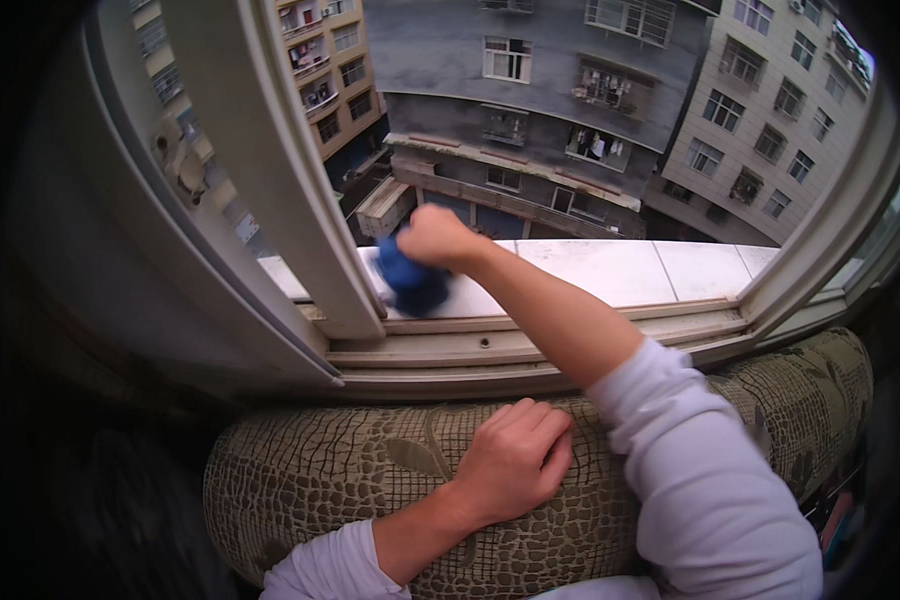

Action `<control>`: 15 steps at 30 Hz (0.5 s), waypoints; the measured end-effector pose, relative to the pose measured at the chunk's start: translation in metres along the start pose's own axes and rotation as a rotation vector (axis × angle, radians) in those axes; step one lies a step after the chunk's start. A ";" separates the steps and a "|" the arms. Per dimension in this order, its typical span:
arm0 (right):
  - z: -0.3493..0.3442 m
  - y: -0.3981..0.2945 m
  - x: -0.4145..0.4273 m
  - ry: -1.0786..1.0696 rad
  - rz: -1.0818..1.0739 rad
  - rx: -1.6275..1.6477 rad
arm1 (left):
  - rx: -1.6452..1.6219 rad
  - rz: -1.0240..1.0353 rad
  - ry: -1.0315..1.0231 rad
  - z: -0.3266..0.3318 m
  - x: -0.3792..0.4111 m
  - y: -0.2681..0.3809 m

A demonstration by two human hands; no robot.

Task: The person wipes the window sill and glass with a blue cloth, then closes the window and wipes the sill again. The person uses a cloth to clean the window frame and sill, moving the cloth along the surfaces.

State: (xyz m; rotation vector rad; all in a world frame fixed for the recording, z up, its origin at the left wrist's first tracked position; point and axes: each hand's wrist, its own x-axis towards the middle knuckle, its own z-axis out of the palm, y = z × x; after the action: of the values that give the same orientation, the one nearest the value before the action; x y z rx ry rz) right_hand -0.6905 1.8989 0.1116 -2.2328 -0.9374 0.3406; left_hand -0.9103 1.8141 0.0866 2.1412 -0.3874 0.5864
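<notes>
Reaching out through the window opening, my right hand (pixel 441 236) grips a blue cloth (pixel 414 283), which is blurred. The cloth hangs over the white tiled ledge (pixel 592 274) outside, close to the left window frame (pixel 300 172); I cannot tell whether it touches the tiles. Nearer to me, my left hand (pixel 516 457) rests on the patterned sofa back (pixel 330 465) with its fingers curled. No object shows in it. Between the sofa and the ledge runs the window's sliding track (pixel 487 360), with dirt along its grooves.
A window latch (pixel 187 172) sits on the sash at the left. The right window frame (pixel 817 225) bounds the opening. Beyond the ledge is a drop, with a grey building (pixel 540 97) opposite and a container-like box (pixel 385 206) far below.
</notes>
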 end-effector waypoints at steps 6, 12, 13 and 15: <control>-0.015 0.024 0.064 0.297 -0.006 0.507 | -0.017 0.004 0.004 0.000 0.000 0.001; -0.039 0.012 0.021 0.118 -0.506 0.089 | -0.014 -0.034 0.013 -0.005 -0.005 -0.001; -0.037 0.018 0.011 0.029 -0.540 0.054 | -0.022 -0.024 -0.001 -0.002 -0.001 0.002; -0.009 0.038 0.002 -0.268 -0.718 -0.204 | -0.045 -0.021 -0.009 0.002 0.002 0.002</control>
State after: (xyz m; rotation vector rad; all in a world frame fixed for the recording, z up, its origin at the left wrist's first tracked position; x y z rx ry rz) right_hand -0.6649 1.8762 0.0927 -1.8793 -1.9008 0.2136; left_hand -0.9086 1.8114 0.0878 2.1025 -0.3787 0.5515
